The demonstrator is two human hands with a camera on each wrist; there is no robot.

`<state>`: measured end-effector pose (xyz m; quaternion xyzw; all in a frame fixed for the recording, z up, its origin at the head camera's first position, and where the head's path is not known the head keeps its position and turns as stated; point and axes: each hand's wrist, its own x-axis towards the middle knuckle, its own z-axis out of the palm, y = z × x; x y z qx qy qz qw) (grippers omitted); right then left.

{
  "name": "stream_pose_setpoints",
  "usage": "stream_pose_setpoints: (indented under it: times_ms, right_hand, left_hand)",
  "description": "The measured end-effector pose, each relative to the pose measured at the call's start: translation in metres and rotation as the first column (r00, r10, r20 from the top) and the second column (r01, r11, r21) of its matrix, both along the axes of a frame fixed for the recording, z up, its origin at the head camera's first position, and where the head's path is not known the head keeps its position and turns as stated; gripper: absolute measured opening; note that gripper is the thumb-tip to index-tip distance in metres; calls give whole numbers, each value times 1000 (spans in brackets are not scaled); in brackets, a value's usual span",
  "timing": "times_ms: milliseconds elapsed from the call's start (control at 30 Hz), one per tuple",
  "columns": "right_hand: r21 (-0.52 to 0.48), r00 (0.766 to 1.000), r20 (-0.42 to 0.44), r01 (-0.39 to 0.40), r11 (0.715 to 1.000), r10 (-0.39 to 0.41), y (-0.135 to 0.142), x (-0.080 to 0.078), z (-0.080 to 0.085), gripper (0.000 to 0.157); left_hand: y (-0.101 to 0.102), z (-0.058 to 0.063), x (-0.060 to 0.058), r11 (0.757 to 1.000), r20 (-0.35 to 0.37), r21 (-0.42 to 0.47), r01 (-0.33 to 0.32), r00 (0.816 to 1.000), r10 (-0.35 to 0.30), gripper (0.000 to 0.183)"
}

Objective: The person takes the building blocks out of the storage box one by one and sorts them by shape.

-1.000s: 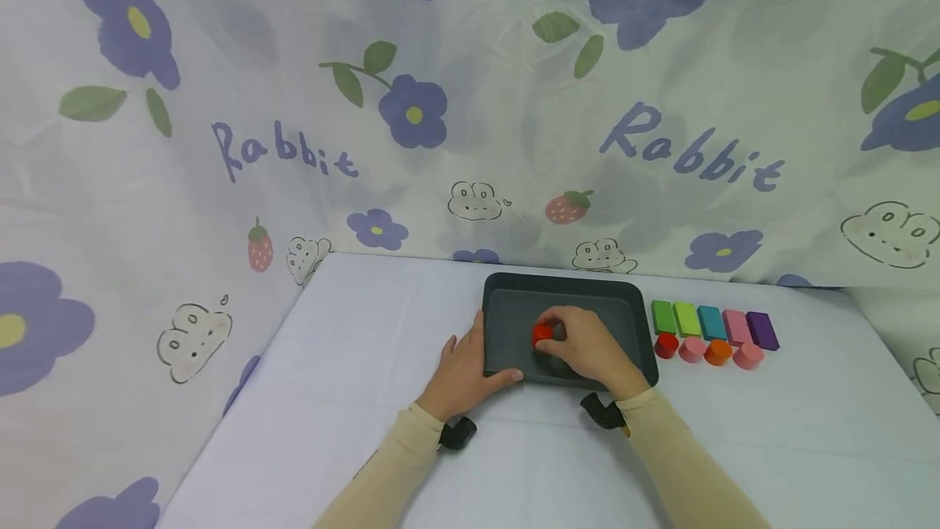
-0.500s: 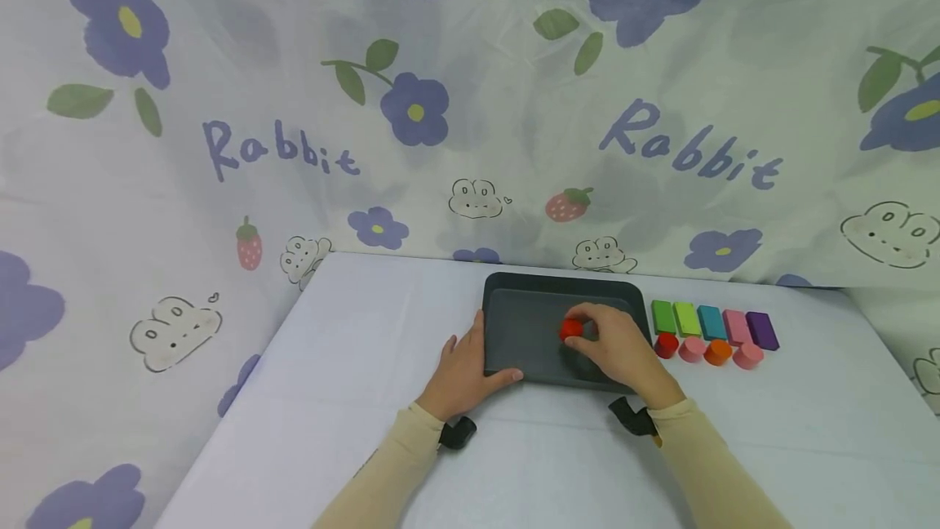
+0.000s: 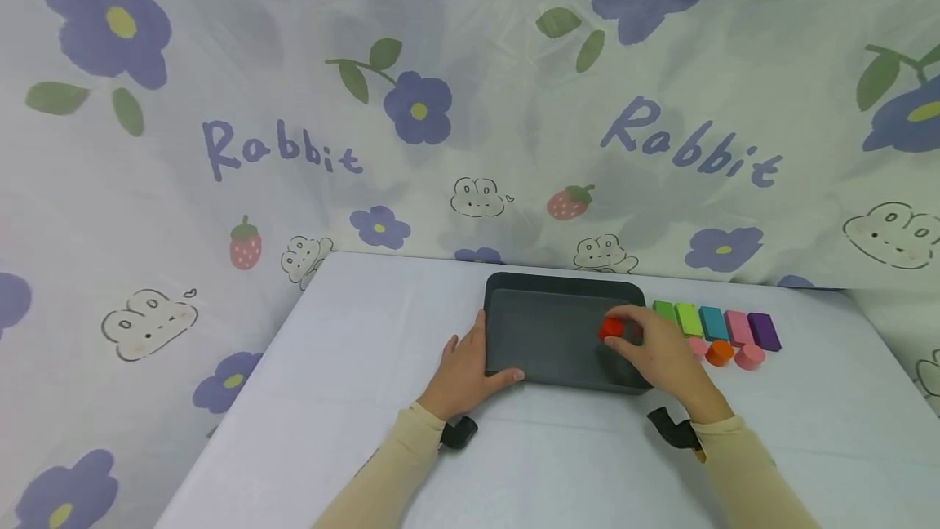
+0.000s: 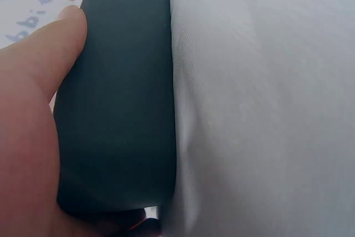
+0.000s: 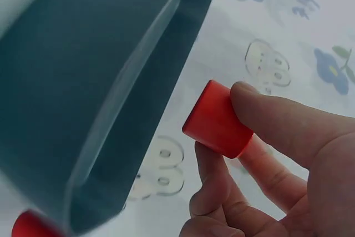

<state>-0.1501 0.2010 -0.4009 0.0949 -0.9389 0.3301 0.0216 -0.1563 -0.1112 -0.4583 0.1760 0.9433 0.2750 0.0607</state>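
My right hand pinches a red cylinder block between thumb and fingers, above the right part of a dark grey rectangular tray. In the right wrist view, the red cylinder block is tilted in the fingertips, beside the tray wall. At the tray's near left corner lies my left hand, its fingers extended along the left side and its thumb along the front rim. The left wrist view has the thumb touching the tray's rim, with the front wall below.
Right of the tray stands a row of rectangular blocks, among them a blue one and a purple one. Before them are an orange cylinder and pink cylinders. A patterned curtain hangs behind the white table.
My right hand has carried the red cylinder block rightward across the tray, from near its middle to its right side, now covering the red cylinder outside it. My left hand has stayed in place.
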Motion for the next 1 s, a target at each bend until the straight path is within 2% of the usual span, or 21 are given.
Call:
stream_pose_setpoints:
  times_ms: [267, 633, 800, 1000]
  right_hand:
    - [5, 995, -82, 50, 999, -49, 24, 7, 2, 39]
    - [6, 983, -97, 154, 988, -153, 48, 20, -7, 44]
    - [22, 976, -143, 172, 985, -167, 62, 24, -7, 42]
    - [42, 966, -159, 212, 976, -202, 78, 27, -7, 42]
  left_hand:
    - [0, 1, -1, 1000, 2, 0, 0, 1000, 0, 117]
    - [1, 4, 0, 1000, 21, 11, -2, 1000, 2, 117]
    - [1, 4, 0, 1000, 17, 7, -3, 1000, 3, 117]
    - [2, 5, 0, 1000, 21, 5, -7, 1000, 7, 117]
